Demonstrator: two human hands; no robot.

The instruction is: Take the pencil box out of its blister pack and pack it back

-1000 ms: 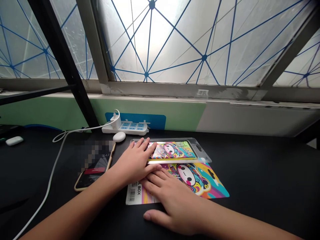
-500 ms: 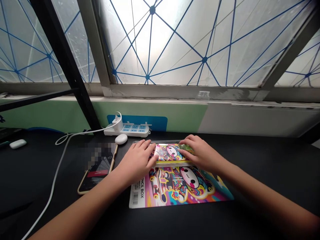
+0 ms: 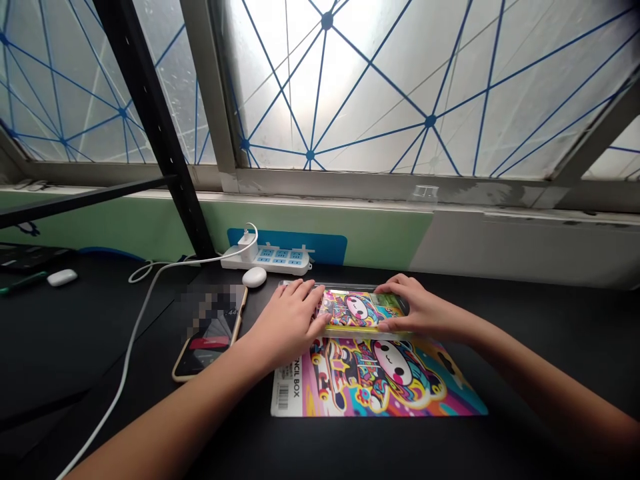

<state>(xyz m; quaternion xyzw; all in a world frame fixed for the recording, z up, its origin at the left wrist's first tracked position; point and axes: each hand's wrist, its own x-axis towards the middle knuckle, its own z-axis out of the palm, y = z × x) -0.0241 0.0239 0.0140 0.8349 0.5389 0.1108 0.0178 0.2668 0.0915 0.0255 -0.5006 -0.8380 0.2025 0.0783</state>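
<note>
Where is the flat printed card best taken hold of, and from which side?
Probably at the near right corner of the card, pinched from the near side. It looks flat on the desk, so its thin edge offers the grip; that corner is uncovered, while the box hides the far part.

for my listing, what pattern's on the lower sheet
The sheet has a multicoloured cartoon print, clearest in head view.

The left hand (image 3: 287, 325) and right hand (image 3: 425, 308) are bare, with slender fingers (image 3: 306, 289) and narrow wrists. Both forearms (image 3: 200, 407) are uncovered as far as they show, smooth in outline, broadening gradually; nails are too small to tell.
</note>
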